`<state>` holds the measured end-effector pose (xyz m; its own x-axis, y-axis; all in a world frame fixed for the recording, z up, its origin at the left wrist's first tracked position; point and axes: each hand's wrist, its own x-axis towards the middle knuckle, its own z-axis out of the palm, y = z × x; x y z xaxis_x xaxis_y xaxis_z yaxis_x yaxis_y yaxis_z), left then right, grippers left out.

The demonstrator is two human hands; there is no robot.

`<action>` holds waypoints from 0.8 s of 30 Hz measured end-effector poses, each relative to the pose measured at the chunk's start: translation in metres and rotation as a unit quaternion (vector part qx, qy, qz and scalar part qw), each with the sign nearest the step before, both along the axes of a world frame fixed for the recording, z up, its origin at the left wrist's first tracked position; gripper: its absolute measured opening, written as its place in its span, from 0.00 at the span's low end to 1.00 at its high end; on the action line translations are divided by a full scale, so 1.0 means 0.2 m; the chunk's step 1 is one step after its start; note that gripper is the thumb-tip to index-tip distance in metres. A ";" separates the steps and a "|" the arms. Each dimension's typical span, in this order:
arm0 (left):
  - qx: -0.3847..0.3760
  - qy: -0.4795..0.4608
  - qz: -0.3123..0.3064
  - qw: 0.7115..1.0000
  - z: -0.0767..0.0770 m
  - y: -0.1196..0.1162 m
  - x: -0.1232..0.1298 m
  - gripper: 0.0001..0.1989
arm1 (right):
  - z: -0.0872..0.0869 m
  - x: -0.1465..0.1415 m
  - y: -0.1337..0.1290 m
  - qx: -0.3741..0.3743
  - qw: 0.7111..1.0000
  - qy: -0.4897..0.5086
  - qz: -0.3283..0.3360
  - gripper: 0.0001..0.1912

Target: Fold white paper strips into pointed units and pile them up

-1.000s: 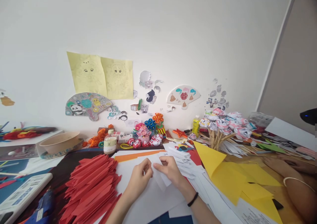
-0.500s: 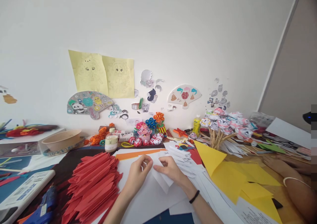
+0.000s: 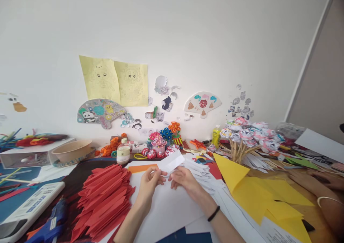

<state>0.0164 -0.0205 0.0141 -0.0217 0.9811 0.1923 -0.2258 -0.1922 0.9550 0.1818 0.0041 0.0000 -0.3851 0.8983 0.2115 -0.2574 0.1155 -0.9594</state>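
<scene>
Between my two hands is a small folded piece of white paper, its long flap pointing up and away to the right. My left hand pinches its lower left edge between thumb and fingers. On the right, my right hand, with a black band at the wrist, has its fingers curled at the paper's lower right edge. Below both hands lie large white sheets. A pile of folded red paper strips is on the left, and folded white strips lie behind my right hand.
Yellow paper lies at the right, near another person's hand. Paper flowers on sticks, a white-capped bottle and small flower crafts stand along the back. A blue glue gun is at the left.
The white paper has swung from hanging below my hands to pointing up and away above them. My fingers have shifted their hold. The view has turned slightly left.
</scene>
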 end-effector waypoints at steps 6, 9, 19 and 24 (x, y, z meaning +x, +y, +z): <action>0.016 0.040 -0.006 0.999 -0.05 0.01 0.05 0.15 | -0.02 -0.02 0.03 0.047 0.996 -0.030 -0.074 0.19; 0.027 0.084 -0.013 0.996 -0.07 0.03 0.04 0.15 | -0.01 0.00 0.04 0.061 0.993 -0.043 -0.094 0.19; 0.022 0.183 -0.046 0.982 -0.09 0.01 0.07 0.13 | -0.03 -0.01 0.03 0.076 0.994 -0.061 -0.059 0.21; 0.149 0.369 0.051 0.916 -0.07 -0.01 0.02 0.11 | 0.00 0.02 0.02 0.072 0.991 -0.072 -0.081 0.21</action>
<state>0.0208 -0.0229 0.0002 0.1339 0.8830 0.4499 0.4941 -0.4530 0.7421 0.1856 0.0077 -0.0006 -0.2740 0.9151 0.2958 -0.0858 0.2831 -0.9553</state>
